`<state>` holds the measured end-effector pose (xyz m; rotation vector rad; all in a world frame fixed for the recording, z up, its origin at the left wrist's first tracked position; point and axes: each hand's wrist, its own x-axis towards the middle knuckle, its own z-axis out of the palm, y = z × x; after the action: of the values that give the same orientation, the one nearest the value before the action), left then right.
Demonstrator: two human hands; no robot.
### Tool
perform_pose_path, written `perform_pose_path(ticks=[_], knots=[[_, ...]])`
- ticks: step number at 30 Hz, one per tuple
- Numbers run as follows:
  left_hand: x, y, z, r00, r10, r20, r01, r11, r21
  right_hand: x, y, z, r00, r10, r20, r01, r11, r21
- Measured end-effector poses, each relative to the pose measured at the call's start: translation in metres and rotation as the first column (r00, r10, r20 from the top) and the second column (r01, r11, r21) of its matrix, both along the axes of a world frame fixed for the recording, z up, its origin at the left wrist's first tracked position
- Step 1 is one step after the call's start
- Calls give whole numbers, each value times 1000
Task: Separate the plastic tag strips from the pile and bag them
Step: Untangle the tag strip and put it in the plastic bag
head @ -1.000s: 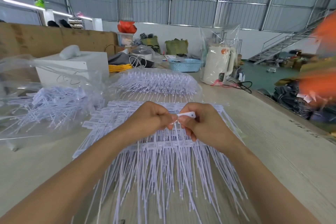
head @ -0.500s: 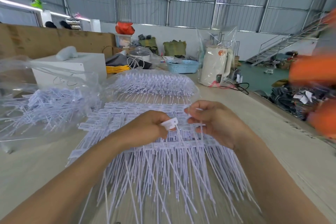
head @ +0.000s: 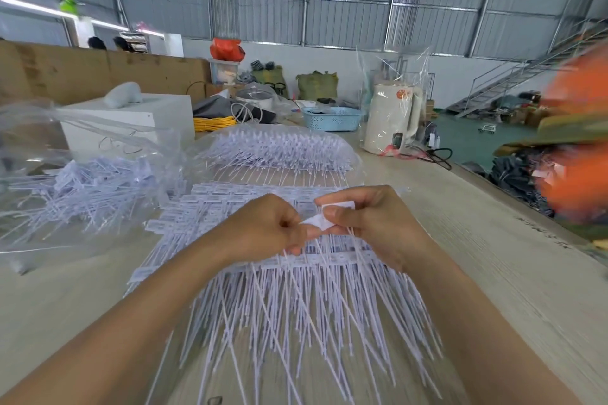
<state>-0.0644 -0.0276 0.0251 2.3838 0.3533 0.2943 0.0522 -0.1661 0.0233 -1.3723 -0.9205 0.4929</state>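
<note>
Head view: pale table (head: 493, 273) (metal-walled hall), both hands' fingers (head: 342, 212) pinching tag strips (head: 316, 222).

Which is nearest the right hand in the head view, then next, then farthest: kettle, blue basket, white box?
From the right hand:
1. Kettle, behind it, slightly right.
2. Blue basket, farther back, just left of the kettle.
3. White box, far back-left, beyond the bagged strips.
</note>
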Motion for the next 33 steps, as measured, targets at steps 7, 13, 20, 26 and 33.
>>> perform_pose_path(ticks=[7,13,20,26,33], knots=[[6,-1,-3,988,33,150,-42,998,55,-3,-4,-2,960,71,271,-2,970,-244],[5,-3,6,980,89,177,-22,938,-347,-8,4,-4,770,-158,618,277,955,-101],[-1,6,5,992,19,122,10,972,-237,31,-31,19,942,-320,-100,326,944,43],[2,6,-3,998,-21,55,26,995,-94,11,-20,15,990,-57,-129,47,995,-82],[4,-6,-7,992,-104,74,91,983,160,-9,1,-3,989,87,116,-70,987,-147]])
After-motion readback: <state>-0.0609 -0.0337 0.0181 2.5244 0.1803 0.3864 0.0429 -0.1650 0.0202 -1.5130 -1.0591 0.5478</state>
